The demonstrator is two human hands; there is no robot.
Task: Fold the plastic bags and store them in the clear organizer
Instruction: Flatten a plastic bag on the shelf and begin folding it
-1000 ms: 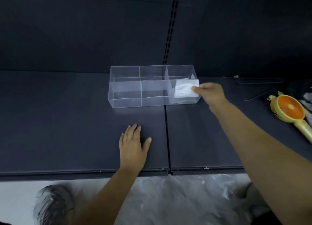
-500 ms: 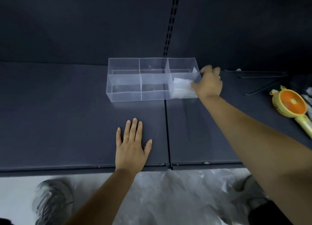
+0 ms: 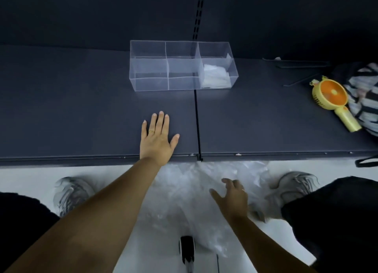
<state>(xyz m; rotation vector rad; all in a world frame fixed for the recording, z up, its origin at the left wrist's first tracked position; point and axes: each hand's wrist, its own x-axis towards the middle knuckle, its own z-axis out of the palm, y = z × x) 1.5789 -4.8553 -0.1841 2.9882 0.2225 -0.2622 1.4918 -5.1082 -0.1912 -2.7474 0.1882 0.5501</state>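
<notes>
Dark shelf (image 3: 61,109) bears the left hand (image 3: 156,141), fingers (image 3: 160,123) flat, clear organizer (image 3: 151,84) beyond them; right hand (image 3: 233,199) fingers (image 3: 216,196) spread over plastic bags (image 3: 184,191).

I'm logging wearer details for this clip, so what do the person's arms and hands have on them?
The left forearm and right forearm are bare: no sleeves, gloves, watch or bracelet show. The left hand wears a thin gold ring on one finger; the right hand shows a small ring too.
</notes>
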